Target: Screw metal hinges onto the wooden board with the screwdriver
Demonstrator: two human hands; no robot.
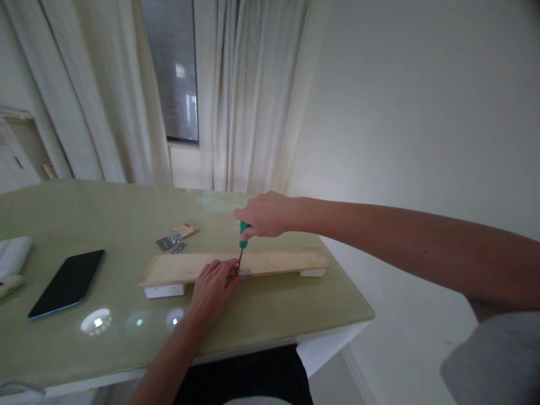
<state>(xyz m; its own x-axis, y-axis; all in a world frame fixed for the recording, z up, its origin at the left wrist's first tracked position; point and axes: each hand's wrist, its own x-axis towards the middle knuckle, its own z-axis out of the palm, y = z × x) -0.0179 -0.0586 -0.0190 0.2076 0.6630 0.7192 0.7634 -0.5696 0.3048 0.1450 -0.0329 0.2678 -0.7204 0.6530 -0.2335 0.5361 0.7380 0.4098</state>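
– Gripping the green screwdriver (243,244), the right hand (269,215) curls round its handle, tip down by the metal plate (246,272) on the board's (282,260) near edge!
– And the left hand (213,286)?
– Fingers together beside that tip; can't tell what they pinch. Board's on white blocks (164,291), on the table (122,208).

A plain grey sleeve (500,351) ends well back from the bare right hand (268,215); black legwear (248,376) and a sliver of pale cloth (257,401) show below the bare left hand (213,286).

Dim, soft light — round glare spots (96,322) on the glossy tabletop (274,309).
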